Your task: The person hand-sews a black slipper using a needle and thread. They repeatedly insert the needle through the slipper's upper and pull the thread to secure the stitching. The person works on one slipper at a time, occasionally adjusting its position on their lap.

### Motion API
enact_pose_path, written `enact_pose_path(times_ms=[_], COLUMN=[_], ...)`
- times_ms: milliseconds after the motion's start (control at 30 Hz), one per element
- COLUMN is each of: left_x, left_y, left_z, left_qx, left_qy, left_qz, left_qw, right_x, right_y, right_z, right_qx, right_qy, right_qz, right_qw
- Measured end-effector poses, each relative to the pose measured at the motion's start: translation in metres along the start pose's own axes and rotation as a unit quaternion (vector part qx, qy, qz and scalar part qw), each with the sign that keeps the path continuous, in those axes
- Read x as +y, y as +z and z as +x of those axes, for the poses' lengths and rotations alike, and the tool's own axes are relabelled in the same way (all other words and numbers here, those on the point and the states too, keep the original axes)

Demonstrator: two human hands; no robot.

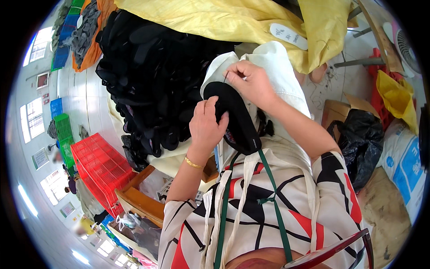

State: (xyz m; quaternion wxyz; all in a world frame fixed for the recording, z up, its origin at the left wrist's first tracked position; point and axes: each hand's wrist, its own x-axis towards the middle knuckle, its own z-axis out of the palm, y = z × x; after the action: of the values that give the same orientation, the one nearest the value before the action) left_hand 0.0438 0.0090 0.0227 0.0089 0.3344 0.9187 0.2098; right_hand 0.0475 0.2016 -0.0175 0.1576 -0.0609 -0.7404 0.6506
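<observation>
My left hand (207, 125) grips a black shoe upper (239, 121) from its left side, fingers curled over its edge. My right hand (251, 81) pinches something thin, like a needle or thread, at the top end of the same black piece. The piece lies over a cream cloth (277, 71) on my lap. A gold bracelet (193, 163) circles my left wrist.
A large heap of black shoe pieces (152, 76) lies to the left on a yellow sack (233, 20). A red plastic crate (101, 166) and a wooden chair edge (139, 201) stand lower left. A black bag (360, 143), cardboard box (333, 112) and white sack (405, 166) sit at right.
</observation>
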Motion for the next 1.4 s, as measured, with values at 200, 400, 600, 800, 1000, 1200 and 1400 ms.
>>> enact_pose_path(times_ms=[200,400,600,800,1000,1200,1400], left_x=[-0.013,-0.028,-0.022,-0.002,0.006,0.021,0.051], left_y=[0.011,0.006,-0.013,0.014,0.056,0.011,0.019], left_z=[0.004,0.014,0.035,0.023,-0.026,-0.001,-0.001], left_qx=[0.003,0.060,0.050,-0.070,-0.196,-0.144,-0.331], left_qy=[-0.025,0.075,0.215,0.217,0.141,0.046,-0.066], left_qz=[-0.035,-0.060,-0.061,-0.144,-0.177,-0.287,-0.183], left_qw=[0.999,0.994,0.973,0.963,0.954,0.946,0.924], right_x=[-0.030,-0.083,-0.094,-0.107,-0.065,-0.074,-0.088], right_y=[0.037,0.022,0.004,0.000,-0.032,-0.062,-0.051], right_z=[0.005,-0.018,-0.047,-0.118,-0.148,-0.135,-0.146], right_qx=[0.020,0.023,0.041,-0.036,-0.061,0.044,-0.045], right_qy=[0.281,0.255,0.187,0.147,0.158,-0.053,-0.145], right_qz=[0.487,0.512,0.483,0.299,0.195,-0.152,-0.213], right_qw=[0.827,0.820,0.855,0.942,0.966,0.986,0.965])
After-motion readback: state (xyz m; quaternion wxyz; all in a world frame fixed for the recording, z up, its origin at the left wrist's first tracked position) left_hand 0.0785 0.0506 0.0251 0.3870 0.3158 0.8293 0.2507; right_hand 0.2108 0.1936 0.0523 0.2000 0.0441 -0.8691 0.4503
